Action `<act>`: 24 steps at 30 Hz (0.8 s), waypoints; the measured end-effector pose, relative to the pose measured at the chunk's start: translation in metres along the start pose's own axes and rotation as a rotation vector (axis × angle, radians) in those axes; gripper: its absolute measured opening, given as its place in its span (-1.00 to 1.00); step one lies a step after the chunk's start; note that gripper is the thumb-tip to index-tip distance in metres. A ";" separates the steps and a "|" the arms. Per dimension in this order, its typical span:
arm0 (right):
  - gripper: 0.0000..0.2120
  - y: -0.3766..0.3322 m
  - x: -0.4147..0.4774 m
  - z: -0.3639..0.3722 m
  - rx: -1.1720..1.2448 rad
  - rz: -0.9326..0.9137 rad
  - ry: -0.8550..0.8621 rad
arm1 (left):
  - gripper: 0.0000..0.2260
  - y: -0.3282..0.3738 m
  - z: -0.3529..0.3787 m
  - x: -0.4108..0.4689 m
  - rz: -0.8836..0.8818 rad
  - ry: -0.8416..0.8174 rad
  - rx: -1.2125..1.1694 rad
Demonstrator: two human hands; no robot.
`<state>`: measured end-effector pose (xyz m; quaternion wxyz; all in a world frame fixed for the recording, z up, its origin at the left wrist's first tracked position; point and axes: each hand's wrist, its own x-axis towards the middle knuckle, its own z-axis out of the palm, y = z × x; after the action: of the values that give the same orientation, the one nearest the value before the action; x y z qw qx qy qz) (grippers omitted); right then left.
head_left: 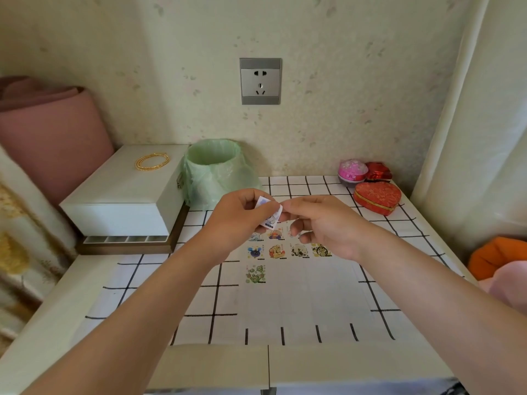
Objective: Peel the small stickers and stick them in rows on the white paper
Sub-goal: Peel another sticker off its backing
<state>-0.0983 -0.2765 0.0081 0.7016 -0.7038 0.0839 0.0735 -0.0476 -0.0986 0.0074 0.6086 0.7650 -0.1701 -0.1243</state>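
Observation:
A white paper [299,295] lies on the checked tablecloth, with several small cartoon stickers [276,251] stuck on it in rows. One green sticker [255,274] begins a lower row at the left. Above the paper's far edge, my left hand [236,218] holds a small sticker on its backing [269,213] between thumb and fingers. My right hand [322,223] pinches the right edge of that same sticker. The two hands hide part of the top row.
A bin lined with a green bag [216,169] stands behind the hands. A white box [125,195] with gold bangles [152,161] sits at the left. A red heart-shaped box [377,198] and small tins are at the back right. The wall is close behind.

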 end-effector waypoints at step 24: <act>-0.84 0.002 -0.004 0.012 -0.207 -0.185 0.146 | -0.92 0.004 0.003 -0.005 0.036 0.034 0.004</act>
<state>-0.1024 -0.2642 0.0070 0.6211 -0.7806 0.0614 -0.0344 -0.0534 -0.0999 0.0107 0.6119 0.7651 -0.1735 -0.1000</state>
